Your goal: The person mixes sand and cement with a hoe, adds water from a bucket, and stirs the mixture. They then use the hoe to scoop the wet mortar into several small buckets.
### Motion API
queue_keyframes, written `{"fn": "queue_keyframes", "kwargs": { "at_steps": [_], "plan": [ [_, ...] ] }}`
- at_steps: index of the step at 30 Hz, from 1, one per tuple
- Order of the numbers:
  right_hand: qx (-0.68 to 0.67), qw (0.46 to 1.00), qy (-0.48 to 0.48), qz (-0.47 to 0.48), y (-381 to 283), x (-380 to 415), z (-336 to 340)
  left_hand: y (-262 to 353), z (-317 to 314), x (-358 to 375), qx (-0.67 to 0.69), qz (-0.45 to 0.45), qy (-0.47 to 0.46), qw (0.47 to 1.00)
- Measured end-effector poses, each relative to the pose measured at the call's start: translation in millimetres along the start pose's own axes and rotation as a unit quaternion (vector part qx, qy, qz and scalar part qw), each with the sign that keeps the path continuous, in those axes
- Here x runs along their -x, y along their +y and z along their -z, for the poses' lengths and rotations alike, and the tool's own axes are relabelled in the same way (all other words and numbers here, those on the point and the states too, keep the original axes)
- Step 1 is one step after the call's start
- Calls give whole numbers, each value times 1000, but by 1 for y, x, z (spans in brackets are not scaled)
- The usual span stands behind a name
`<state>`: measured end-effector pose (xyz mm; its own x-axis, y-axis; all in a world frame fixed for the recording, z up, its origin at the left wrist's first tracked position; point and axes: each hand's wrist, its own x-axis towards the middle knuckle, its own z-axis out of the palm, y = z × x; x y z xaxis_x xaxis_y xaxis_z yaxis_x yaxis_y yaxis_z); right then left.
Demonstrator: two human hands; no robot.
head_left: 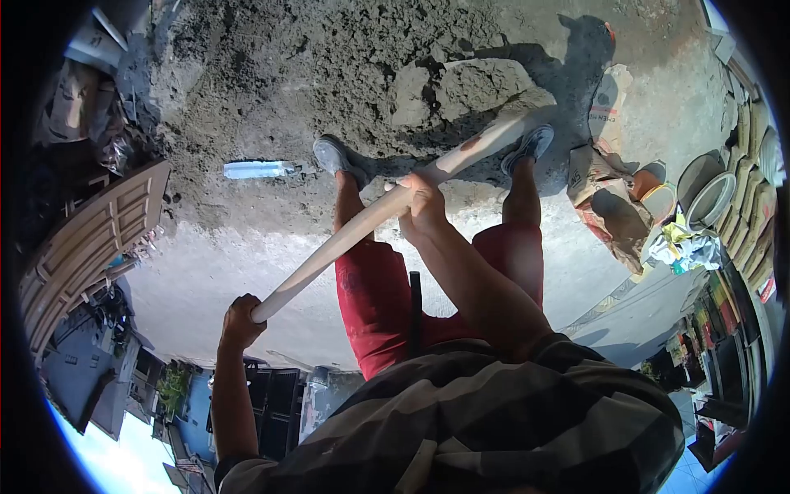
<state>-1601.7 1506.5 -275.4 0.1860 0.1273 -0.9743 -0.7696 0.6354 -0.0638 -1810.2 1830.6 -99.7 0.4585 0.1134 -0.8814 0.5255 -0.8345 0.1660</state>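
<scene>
My left hand is closed around the lower end of a long wooden handle. Farther up the same handle, my right hand grips it in front of my legs. The handle belongs to what looks like a hoe, slanting up to the right. Its far end is caked with grey mix, and the blade's outline is hard to separate from the wet mortar spread on the ground. My feet, in grey shoes, stand apart at the edge of the mortar, with the tool crossing between them.
A clear plastic bottle lies left of my feet. Torn cement bags, a round basin and crumpled wrapping sit at right, beside stacked sacks. A wooden panelled door leans at left.
</scene>
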Motion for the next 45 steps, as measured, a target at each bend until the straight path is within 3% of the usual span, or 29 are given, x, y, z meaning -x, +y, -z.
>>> {"fn": "queue_keyframes", "kwargs": {
  "at_steps": [3, 6, 10, 11, 12, 14, 15, 17, 18, 19, 20, 22, 24, 25, 26, 30, 31, 32, 33, 34, 35, 37, 38, 39, 40, 41, 43, 45],
  "plan": [
    [3, 997, -30, 65, -1, 47, -2, -28, -45, -42, -21, 4, -3, 1000],
    [34, 975, -125, 181, -70, 42, -4, 32, -66, -100, 47, -59, 9, 997],
    [80, 952, -59, 290, -223, -63, -20, 148, -67, -161, 107, -147, -41, 983],
    [126, 933, 42, 334, -248, -82, -47, 189, -51, -166, 129, -140, -9, 982],
    [198, 916, 84, 338, -270, -109, -55, 215, -44, -160, 146, -127, -1, 981],
    [276, 906, 130, 294, -246, -141, -61, 250, -38, -148, 178, -96, 6, 979],
    [301, 906, 133, 265, -217, -168, -60, 235, -49, -127, 246, -84, 40, 965],
    [373, 901, 82, 203, -102, -202, -13, 166, -100, -80, 271, 1, 9, 963],
    [288, 921, 182, 189, -50, -174, -17, 147, -97, -63, 220, 56, -11, 974],
    [258, 931, 193, 173, -27, -165, -13, 112, -111, -57, 157, 82, -7, 984],
    [224, 948, 168, 148, -16, -155, -8, 89, -118, -51, 111, 75, 47, 990],
    [109, 974, 110, 167, -19, -106, -7, 58, -120, -47, 55, 51, 69, 995],
    [57, 983, 59, 162, -36, -76, 2, 58, -106, -47, 17, 24, 40, 999],
    [9, 986, 8, 168, -49, -57, 4, 73, -88, -42, 26, 25, 26, 999],
    [36, 989, 18, 144, -72, -42, -1, 94, -70, -41, 35, 23, 21, 999],
    [55, 971, -150, 176, -185, -34, -21, 203, 6, -31, -45, -41, 34, 998],
    [225, 949, -83, 207, -228, -4, -28, 238, 24, -27, -67, -30, 52, 996],
    [386, 888, -69, 240, -259, -5, -22, 277, 44, -28, -83, -23, 78, 993],
    [437, 874, -62, 201, -296, 19, -11, 319, 64, -34, -96, -31, 121, 987],
    [514, 794, 1, 325, -321, 22, 6, 361, 83, -43, -102, -36, 164, 981],
    [509, 789, -9, 344, -359, 47, 31, 403, 101, -63, -128, -54, 190, 972],
    [442, 801, -2, 404, -410, 79, 121, 475, 127, -100, -184, -53, 203, 960],
    [411, 841, -45, 349, -439, 88, 181, 515, 140, -129, -211, -50, 203, 955],
    [396, 844, -29, 360, -470, 126, 237, 552, 152, -155, -258, -43, 219, 940],
    [304, 917, 17, 259, -495, 145, 306, 585, 168, -167, -302, -31, 231, 924],
    [300, 895, 50, 326, -519, 182, 375, 622, 187, -164, -302, -47, 239, 922],
    [106, 903, 229, 349, -543, 259, 490, 654, 211, -151, -294, -41, 245, 923],
    [14, 844, 396, 361, -552, 316, 594, 660, 226, -160, -283, -34, 258, 923]
  ]
}}
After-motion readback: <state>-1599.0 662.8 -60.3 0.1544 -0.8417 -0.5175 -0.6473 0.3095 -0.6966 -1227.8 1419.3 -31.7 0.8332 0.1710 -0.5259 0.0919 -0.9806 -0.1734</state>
